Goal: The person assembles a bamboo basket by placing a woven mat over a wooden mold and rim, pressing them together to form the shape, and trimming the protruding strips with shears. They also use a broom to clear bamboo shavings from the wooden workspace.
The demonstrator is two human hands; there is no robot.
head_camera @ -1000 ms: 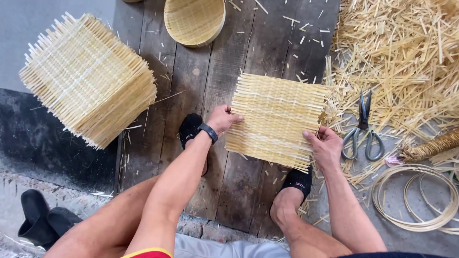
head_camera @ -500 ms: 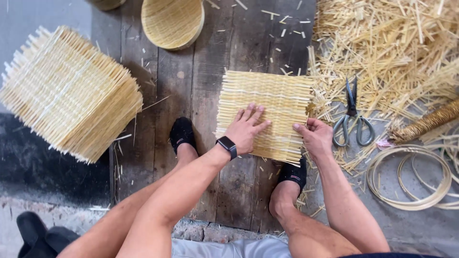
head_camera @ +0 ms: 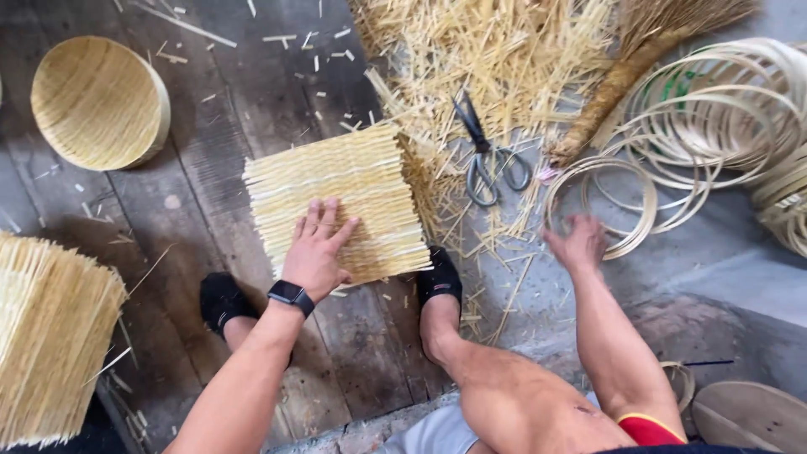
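Square pale woven bamboo mat [head_camera: 336, 197], left hand [head_camera: 318, 248] flat, open on it, right hand [head_camera: 577, 244] open by bamboo hoops [head_camera: 601, 206]

The left hand [head_camera: 315, 252] lay flat on the woven mat [head_camera: 336, 202], with bare planks [head_camera: 210, 168] open to its left as far as the round basket [head_camera: 99, 102]. A tall stack of mats [head_camera: 50, 336] blocked the near left corner. The right hand [head_camera: 576, 244], somewhat blurred, seemed to hover at the bamboo hoops [head_camera: 605, 202]. Between the hands, scissors [head_camera: 487, 160] and loose splints [head_camera: 487, 59] cluttered the floor; grey ground [head_camera: 723, 277] to the right stayed open.
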